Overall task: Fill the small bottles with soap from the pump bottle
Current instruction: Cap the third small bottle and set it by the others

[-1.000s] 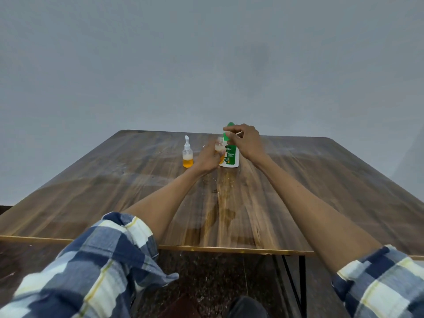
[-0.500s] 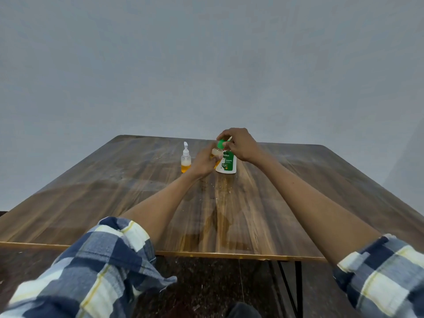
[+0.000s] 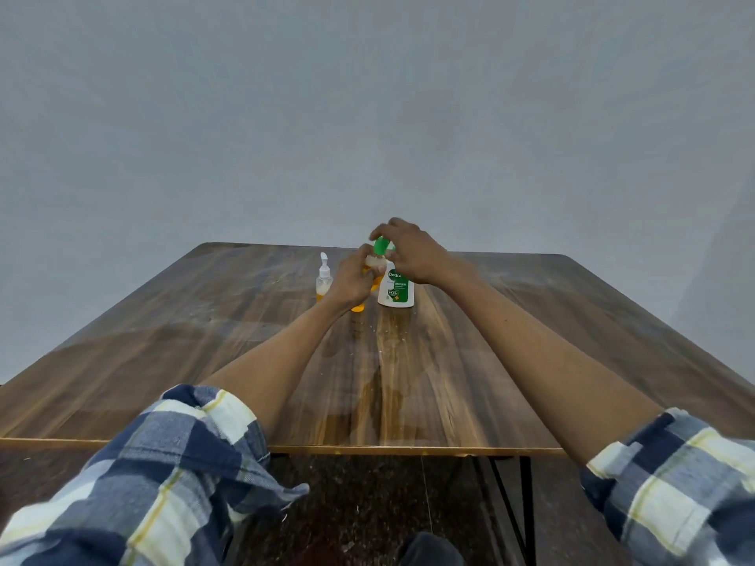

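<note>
A white pump bottle (image 3: pixel 395 288) with a green label and green pump head stands upright near the far middle of the wooden table (image 3: pixel 510 341). My right hand (image 3: pixel 410 251) lies over the pump head, fingers curled down on it. My left hand (image 3: pixel 353 279) grips a small clear bottle (image 3: pixel 374 263) with orange soap in it, its open mouth held right under the green spout. Only the small bottle's neck and orange bottom show past my fingers. A second small bottle (image 3: pixel 323 279), capped with a white pump and part full of orange soap, stands just left of my left hand.
The table's near edge (image 3: pixel 367 448) runs across the lower part of the view, with black legs below at the right. A plain grey wall stands behind the table. Small white specks lie on the wood around the bottles.
My right hand has shifted on the pump head, which has come up, with more of its green showing. My left hand keeps the small bottle under the spout. The camera has tilted slightly.
</note>
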